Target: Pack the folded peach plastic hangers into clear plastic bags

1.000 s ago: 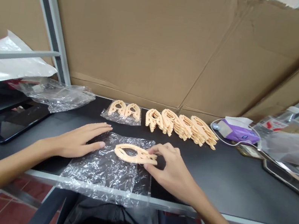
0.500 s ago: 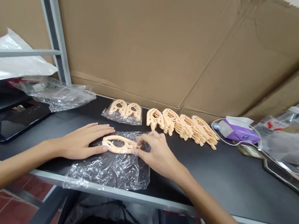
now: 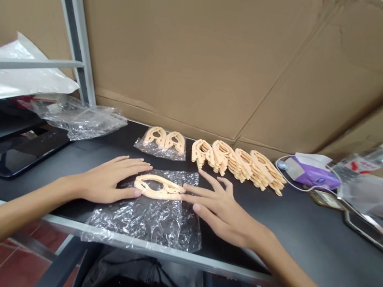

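Observation:
A cream folding hanger (image 3: 164,196), folded up, lies on or in a crinkled clear plastic bag (image 3: 151,222) in front of me. My left hand (image 3: 106,180) rests flat on the bag with its fingers stretched out. Its thumb tip touches the hanger's left end. At the other end, my right hand (image 3: 224,209) has its fingers spread, and the fingertips reach the hanger's right tip. Behind are two bagged hangers (image 3: 165,140) side by side. To their right a row of stacked loose hangers (image 3: 243,164) fans out.
More clear bags (image 3: 81,118) lie at the back left, near a dark tablet-like device (image 3: 25,150). On the right are a purple tissue pack (image 3: 313,173), a white cable, a plastic bottle (image 3: 364,165) and a phone-like slab (image 3: 377,236). Cardboard (image 3: 206,58) stands behind the table.
My right hand has opened from a pinch at the hanger's right end, spreading its fingers and shifting right. My left hand has stayed at the left end. The view has turned slightly.

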`<state>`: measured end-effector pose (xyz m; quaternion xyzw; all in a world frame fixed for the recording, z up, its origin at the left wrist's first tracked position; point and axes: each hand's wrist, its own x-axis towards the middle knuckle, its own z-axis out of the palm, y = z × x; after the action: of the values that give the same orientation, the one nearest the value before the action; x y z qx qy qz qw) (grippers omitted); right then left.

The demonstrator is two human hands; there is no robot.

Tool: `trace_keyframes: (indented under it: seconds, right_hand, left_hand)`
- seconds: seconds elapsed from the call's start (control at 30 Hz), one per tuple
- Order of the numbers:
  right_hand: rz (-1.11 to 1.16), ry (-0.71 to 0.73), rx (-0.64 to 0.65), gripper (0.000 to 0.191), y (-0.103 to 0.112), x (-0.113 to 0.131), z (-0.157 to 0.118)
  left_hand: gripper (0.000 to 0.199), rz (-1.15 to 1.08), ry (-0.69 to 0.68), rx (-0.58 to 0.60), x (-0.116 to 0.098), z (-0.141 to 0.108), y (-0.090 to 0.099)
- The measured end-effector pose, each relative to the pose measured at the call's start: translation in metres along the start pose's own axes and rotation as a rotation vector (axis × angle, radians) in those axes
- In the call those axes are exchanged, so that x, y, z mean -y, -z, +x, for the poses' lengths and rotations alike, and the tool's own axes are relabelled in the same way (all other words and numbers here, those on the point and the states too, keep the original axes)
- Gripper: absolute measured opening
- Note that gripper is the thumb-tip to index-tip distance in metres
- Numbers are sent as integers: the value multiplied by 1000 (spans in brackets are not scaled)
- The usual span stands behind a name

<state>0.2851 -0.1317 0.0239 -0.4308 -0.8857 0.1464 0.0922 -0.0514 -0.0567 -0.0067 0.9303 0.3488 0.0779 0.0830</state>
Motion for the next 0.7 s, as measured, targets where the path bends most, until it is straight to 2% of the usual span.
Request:
trace_keyframes:
  seconds: [0.13, 0.37, 0.7]
  right_hand:
    - [-67, 68, 19, 41, 0, 4, -3]
    - [-81, 52, 68, 48, -3, 9, 10]
    - [77, 6, 158, 58, -4, 14, 25]
  left_hand:
    - [70, -9, -7, -6, 0, 0, 0]
    - [74, -11, 36, 47, -4, 0, 3]
    - [72, 38, -30, -1, -3, 0, 1]
